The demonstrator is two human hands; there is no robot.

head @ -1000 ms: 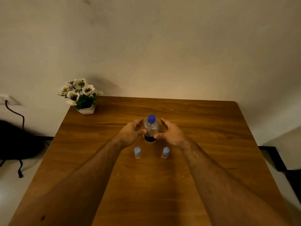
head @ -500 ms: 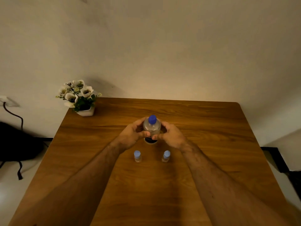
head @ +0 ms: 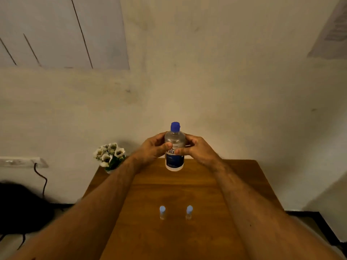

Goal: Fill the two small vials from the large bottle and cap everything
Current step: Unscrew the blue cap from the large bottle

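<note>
While both thumbs pressed its front, the left hand (head: 152, 149) and right hand (head: 197, 150) curled around the large bottle (head: 174, 149), holding it upright above the wooden table's (head: 187, 241) far edge. Its blue cap (head: 175, 126) was on. Two capped vials (head: 162, 212) (head: 189, 212) stood apart on open tabletop between the forearms.

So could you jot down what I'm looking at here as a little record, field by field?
large bottle: clear with a dark label, upright, lifted above the table, blue cap still on
left hand: grips the bottle's side
right hand: grips the other side
small vials: two, left vial and right vial, standing side by side on the table, pale blue caps on
table: wooden
flower pot: white flowers, at the table's far left corner
</note>
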